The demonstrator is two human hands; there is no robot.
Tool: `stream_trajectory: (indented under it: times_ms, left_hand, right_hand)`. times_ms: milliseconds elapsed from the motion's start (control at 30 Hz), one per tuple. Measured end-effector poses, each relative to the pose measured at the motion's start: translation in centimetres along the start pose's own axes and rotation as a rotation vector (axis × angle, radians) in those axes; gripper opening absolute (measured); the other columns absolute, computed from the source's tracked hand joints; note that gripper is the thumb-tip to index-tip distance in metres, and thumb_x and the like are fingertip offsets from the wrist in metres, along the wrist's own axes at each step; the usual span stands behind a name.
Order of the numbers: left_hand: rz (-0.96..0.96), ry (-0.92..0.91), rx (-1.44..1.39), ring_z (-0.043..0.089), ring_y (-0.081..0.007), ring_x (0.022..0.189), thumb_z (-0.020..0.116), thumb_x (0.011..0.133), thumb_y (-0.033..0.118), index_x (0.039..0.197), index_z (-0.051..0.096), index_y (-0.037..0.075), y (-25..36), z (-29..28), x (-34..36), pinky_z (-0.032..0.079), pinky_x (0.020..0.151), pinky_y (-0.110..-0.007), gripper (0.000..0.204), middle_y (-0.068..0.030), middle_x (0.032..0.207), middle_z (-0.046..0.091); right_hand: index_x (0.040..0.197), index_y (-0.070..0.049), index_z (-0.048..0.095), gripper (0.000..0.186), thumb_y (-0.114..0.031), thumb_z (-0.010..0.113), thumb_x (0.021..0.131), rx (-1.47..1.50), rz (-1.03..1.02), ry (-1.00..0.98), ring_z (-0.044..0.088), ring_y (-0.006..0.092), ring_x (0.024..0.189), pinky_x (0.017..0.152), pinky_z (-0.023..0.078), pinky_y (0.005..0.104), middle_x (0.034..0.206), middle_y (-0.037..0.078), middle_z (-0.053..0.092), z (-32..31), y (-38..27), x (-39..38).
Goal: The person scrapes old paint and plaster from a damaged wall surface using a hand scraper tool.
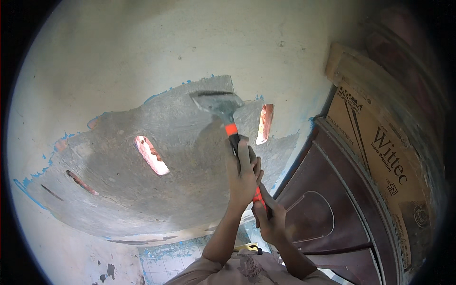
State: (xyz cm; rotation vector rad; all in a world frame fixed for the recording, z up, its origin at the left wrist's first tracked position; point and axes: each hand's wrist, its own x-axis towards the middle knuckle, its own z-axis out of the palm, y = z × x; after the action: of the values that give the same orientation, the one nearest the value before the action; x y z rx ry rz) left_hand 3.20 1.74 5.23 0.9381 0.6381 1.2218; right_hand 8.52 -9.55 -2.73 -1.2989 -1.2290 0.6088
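Observation:
A wide-bladed scraper (219, 103) with a black and orange handle presses its blade against a bare grey patch of wall (156, 190) where the paint is stripped. My left hand (243, 172) grips the upper part of the handle, index finger laid along it. My right hand (268, 216) holds the lower orange end of the handle, just below the left hand. Both forearms rise from the lower edge.
Cream paint (142, 42) surrounds the scraped patch, with blue flakes at its edges and several slots showing reddish brick (151, 154). A dark brown wooden door (327, 199) stands at right, with a cardboard sheet (380, 142) over it. Pale floor tiles (166, 259) lie below.

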Motion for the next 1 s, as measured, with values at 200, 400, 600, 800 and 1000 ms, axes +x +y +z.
stream_trajectory:
  times_ms: [200, 400, 600, 800, 1000]
  left_hand:
    - [0.047, -0.062, -0.033, 0.04, -0.0032, 0.058, 0.051, 0.107, 0.046, 0.119, 0.051, 0.015, 0.3, -0.3, 0.1, 0.031, 0.045, -0.019, 0.033, 0.0045, 0.074, 0.039]
    - [-0.004, 0.014, 0.072, 0.053, -0.0056, 0.067, 0.052, 0.105, 0.051, 0.122, 0.051, 0.015, 0.6, 0.4, 0.3, 0.04, 0.05, -0.02, 0.04, 0.0035, 0.078, 0.043]
    - [0.006, 0.067, 0.051, 0.056, -0.0078, 0.07, 0.052, 0.104, 0.054, 0.124, 0.049, 0.015, 1.0, 0.7, 0.1, 0.044, 0.055, -0.022, 0.044, 0.0017, 0.083, 0.046]
    - [0.067, 0.062, 0.096, 0.048, -0.0053, 0.066, 0.052, 0.105, 0.05, 0.124, 0.051, 0.017, 2.2, 2.0, -0.3, 0.039, 0.054, -0.021, 0.038, 0.0047, 0.079, 0.043]
    - [0.012, 0.077, 0.1, 0.05, -0.0048, 0.066, 0.052, 0.105, 0.05, 0.123, 0.052, 0.021, 0.3, 0.8, -0.8, 0.04, 0.053, -0.02, 0.034, 0.0048, 0.083, 0.045]
  right_hand:
    - [0.152, 0.002, 0.044, 0.052, -0.017, 0.056, 0.105, 0.061, 0.066, 0.045, 0.041, 0.0036, 0.064, 0.057, 0.036, 0.0236, 0.072, -0.002, 0.051, 0.4, -0.9, 0.4]
    - [0.154, -0.003, 0.044, 0.052, -0.02, 0.056, 0.106, 0.0, -0.062, 0.052, 0.047, 0.0012, 0.055, 0.05, 0.039, 0.0214, 0.066, -0.005, 0.054, -0.1, 0.3, 1.0]
    - [0.152, -0.001, 0.046, 0.05, -0.014, 0.055, 0.105, 0.043, -0.123, 0.069, 0.046, 0.0009, 0.056, 0.051, 0.038, 0.0219, 0.067, -0.005, 0.055, -0.1, -0.7, 1.2]
    - [0.151, 0.002, 0.046, 0.049, -0.012, 0.055, 0.105, 0.09, -0.105, 0.039, 0.046, 0.0017, 0.06, 0.054, 0.038, 0.022, 0.071, -0.003, 0.056, -0.7, -1.4, 1.4]
    - [0.151, 0.002, 0.046, 0.05, -0.014, 0.056, 0.105, 0.017, -0.144, 0.049, 0.044, 0.0028, 0.058, 0.052, 0.037, 0.0235, 0.066, -0.002, 0.052, -0.7, -0.4, 0.2]
